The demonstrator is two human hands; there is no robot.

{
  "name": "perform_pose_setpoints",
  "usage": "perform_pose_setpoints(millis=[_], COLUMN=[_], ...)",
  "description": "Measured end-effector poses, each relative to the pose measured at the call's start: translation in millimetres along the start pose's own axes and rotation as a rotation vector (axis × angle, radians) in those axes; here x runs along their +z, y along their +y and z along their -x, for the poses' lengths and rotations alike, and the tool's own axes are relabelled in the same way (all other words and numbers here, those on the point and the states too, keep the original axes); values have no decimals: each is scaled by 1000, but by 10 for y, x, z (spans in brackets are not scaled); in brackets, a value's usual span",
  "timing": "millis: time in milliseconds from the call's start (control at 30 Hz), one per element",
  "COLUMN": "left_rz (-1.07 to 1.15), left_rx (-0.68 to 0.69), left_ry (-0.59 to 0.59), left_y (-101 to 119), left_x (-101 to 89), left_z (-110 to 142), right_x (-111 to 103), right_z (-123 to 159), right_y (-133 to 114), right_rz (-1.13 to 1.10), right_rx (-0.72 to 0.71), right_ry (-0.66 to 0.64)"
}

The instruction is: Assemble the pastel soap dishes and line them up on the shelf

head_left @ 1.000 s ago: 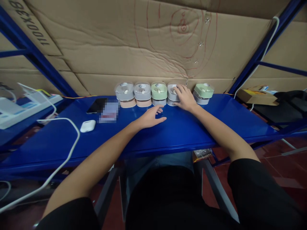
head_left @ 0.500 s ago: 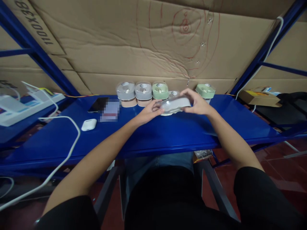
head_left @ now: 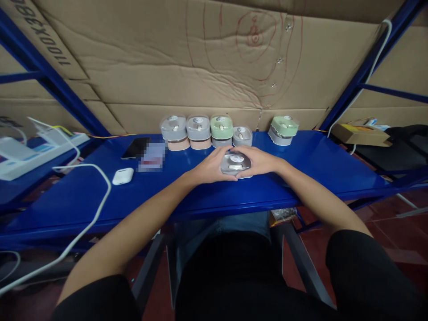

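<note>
Between my two hands is a small grey box with a clear domed lid (head_left: 236,165), a round white sticker and a pale latch facing me. My left hand (head_left: 211,166) wraps its left side, my right hand (head_left: 262,160) its right side, and their fingertips nearly meet around it. It is level, at or just above the blue table; I cannot tell whether it touches. Just behind stands a single grey box (head_left: 242,136) of the same kind. Left of that are stacks topped by a green box (head_left: 221,128), a grey box (head_left: 198,128) and another grey box (head_left: 174,128).
A green box (head_left: 284,126) sits on a grey one at the back right. On the left lie a white earphone case (head_left: 123,176), a dark phone (head_left: 135,148) and a blurred card (head_left: 152,157). A white cable (head_left: 106,180) crosses the table's left. Cardboard (head_left: 150,58) walls the back.
Both hands have brought the box nearer to me and slightly left. It was tilted and is now level, its lid and latch toward me. The single grey box behind is now better seen.
</note>
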State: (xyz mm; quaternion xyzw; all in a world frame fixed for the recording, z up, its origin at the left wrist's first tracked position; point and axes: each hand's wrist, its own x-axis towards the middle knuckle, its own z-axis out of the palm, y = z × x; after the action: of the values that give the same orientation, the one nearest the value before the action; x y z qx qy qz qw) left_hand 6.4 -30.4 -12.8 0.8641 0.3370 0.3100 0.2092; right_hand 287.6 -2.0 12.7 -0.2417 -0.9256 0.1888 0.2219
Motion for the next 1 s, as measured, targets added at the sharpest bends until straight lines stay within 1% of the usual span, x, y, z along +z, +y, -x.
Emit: perform_pose_setpoints(millis=[67,133,167,267,333,400,467,533,633,800,933,1000], left_rz=[32,44,35,-46,-102,-124,-108,-72,-19,13,-11,-35], left_rx=[-15,-18,-14,-11,-19,-24,-26,-40,-71,-76,-75,-82], left_ry=[-27,-36,-34,-48,-95,-136,-145,-131,-102,-90,-87,-62], left_y=[1,-15,-27,-53,-46,-19,14,37,44,36,49,51], left_x=[-17,-66,-98,-193,-235,-253,-252,-246,-247,-242,-194,-201], left_z=[7,10,12,22,30,34,32,25,16,17,9,1], right_x=[-40,-169,-259,-558,-720,-817,-847,-827,-772,-748,-755,-752], right_z=[-3,25,53,181,273,343,377,381,363,349,346,344], right_y=[-47,-62,-50,59,167,270,345,385,400,403,413,419], right_rz=[-1,-11,-7,61,127,178,213,242,280,281,279,293], right_rx=[5,52,98,321,488,617,680,686,667,666,652,648], right_ry=[-4,-12,-23,-28,-22,-68,-141,-190,-218,-219,-229,-234])
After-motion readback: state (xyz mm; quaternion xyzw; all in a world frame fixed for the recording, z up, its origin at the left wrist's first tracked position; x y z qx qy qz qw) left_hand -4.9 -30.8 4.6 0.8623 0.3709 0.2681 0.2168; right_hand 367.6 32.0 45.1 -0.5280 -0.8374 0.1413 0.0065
